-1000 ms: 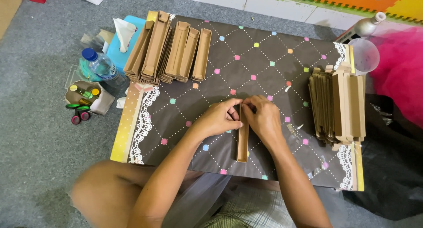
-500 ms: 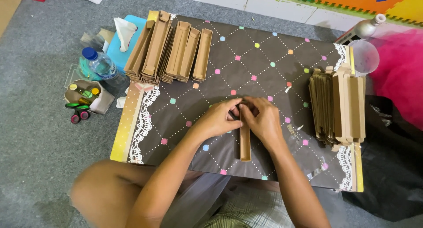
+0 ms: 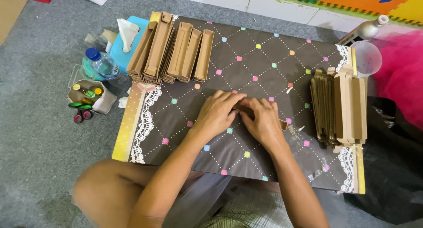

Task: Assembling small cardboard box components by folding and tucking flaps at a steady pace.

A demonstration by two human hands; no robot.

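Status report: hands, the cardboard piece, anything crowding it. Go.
Left hand and right hand both closed on the brown cardboard piece, low over the table. Flat stack at right, folded trays far left. Nothing crowding.

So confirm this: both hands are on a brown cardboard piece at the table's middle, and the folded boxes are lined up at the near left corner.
Wrong corner. In the head view the folded boxes sit at the far left corner; both hands, left hand and right hand, are on the cardboard piece.
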